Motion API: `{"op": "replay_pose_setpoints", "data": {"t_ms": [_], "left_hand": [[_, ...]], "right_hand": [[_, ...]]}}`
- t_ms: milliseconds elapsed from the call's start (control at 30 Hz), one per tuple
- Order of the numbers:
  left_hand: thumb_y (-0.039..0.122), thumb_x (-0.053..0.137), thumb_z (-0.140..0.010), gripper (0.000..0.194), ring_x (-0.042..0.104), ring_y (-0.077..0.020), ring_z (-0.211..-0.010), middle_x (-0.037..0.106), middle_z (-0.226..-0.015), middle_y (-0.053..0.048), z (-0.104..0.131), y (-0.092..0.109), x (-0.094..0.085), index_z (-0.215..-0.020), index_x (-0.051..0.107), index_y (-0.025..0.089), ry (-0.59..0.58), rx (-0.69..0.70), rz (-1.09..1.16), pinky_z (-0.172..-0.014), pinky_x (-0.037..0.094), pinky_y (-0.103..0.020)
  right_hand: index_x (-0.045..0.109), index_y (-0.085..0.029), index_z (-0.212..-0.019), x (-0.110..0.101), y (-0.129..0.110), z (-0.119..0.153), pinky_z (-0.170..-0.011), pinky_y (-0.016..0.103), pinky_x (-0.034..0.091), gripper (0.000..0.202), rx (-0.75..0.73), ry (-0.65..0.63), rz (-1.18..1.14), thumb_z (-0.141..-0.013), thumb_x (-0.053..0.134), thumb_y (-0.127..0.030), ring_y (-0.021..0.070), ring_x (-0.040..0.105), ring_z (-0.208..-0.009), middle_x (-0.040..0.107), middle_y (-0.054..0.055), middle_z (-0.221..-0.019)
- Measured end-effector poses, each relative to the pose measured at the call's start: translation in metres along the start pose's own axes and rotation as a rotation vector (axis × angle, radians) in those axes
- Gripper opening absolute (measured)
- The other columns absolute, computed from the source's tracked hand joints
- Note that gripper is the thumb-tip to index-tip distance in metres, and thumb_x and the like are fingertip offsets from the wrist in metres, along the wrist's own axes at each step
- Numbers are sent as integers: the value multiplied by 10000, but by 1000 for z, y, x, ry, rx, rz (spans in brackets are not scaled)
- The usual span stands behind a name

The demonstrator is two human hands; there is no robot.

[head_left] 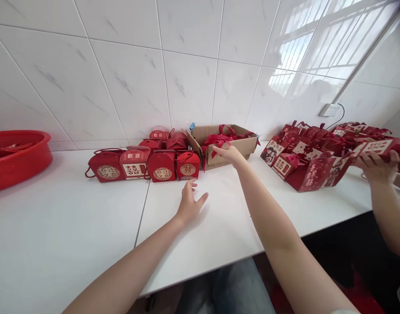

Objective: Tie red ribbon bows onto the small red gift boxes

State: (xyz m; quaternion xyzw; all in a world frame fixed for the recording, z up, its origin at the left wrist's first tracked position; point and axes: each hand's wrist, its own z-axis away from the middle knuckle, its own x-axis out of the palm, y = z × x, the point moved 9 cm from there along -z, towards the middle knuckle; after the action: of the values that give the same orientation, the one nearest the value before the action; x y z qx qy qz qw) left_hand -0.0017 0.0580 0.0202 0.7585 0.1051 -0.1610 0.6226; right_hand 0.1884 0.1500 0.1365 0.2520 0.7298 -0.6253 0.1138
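Observation:
My left hand [190, 204] rests over the white table just in front of the small red boxes, fingers apart and holding nothing. My right hand [228, 153] is at the front edge of an open cardboard box [216, 160], its fingers pinched on a red ribbon [218, 147]. More red ribbons [230, 135] lie inside the cardboard box. To its left stand several red gift boxes, among them one with a round gold emblem [162, 174] and one with a cream label [133, 169].
A red plastic basin [21, 161] stands at the far left of the white table [72, 231]. Many red gift boxes [306, 172] crowd the right side. There, another person's hand [379, 168] holds a red box [376, 147]. A tiled wall rises behind.

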Motion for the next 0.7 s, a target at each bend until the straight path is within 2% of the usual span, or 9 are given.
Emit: {"op": "replay_pose_setpoints", "data": {"t_ms": [100,200,267,333,433,500,600,700], "left_hand": [[380,596,-792,560,445,-230,-1098,441,-1215,-98,0,-1,-1,-1260,313,261,1,-16,12,-922,381,-420],[396,591,-793,572,452,-232,-1092,447,-1216,-101,0,-2,1,-1270,308,255,-22,-36,0,-932,374,-425],[401,592,-793,575,453,-235,-1097,447,-1221,-104,-1,-3,2,-1272,311,251,-33,-43,-8,-943,367,-430],[403,601,-788,577,460,-237,-1097,450,-1221,-103,-1,-3,2,-1269,317,257,-36,-43,-10,-943,369,-433],[398,614,-778,558,470,-235,-1075,467,-1203,-98,-1,-4,2,-1246,344,262,-31,-45,-4,-933,378,-435],[392,617,-775,552,466,-233,-1072,470,-1199,-96,-1,-4,2,-1240,348,263,-32,-54,0,-939,374,-438],[393,597,-787,555,444,-227,-1097,450,-1222,-95,0,-5,5,-1252,322,264,-54,-79,-4,-969,352,-438],[395,580,-798,548,438,-224,-1109,439,-1237,-97,1,-5,6,-1258,312,263,-72,-87,-9,-980,345,-432]], "right_hand": [[581,-161,-624,-15,-16,-11,-701,320,449,243,-11,97,-68,-686,632,-391,181,584,-687,584,30,-622],[597,-165,-723,-44,-42,-2,-669,258,454,231,-90,177,-168,-743,561,-392,129,602,-675,646,25,-730],[611,-162,-721,-57,-52,6,-655,260,460,256,-125,147,-174,-747,580,-414,131,611,-663,667,36,-743],[657,-167,-768,-52,-48,12,-643,275,464,299,-92,1,-55,-739,612,-462,145,613,-657,674,39,-751],[722,-201,-827,-25,-22,14,-600,282,471,296,-6,-253,84,-672,705,-452,174,610,-695,686,40,-824],[741,-228,-865,-7,-6,9,-612,285,483,290,28,-340,89,-656,725,-428,187,611,-750,692,34,-892],[722,-237,-991,7,10,-1,-702,310,505,360,89,-359,-13,-704,684,-452,202,623,-853,687,40,-1011],[712,-187,-962,-4,2,-6,-799,341,504,329,34,-255,-79,-797,609,-453,208,612,-943,680,63,-1036]]}}
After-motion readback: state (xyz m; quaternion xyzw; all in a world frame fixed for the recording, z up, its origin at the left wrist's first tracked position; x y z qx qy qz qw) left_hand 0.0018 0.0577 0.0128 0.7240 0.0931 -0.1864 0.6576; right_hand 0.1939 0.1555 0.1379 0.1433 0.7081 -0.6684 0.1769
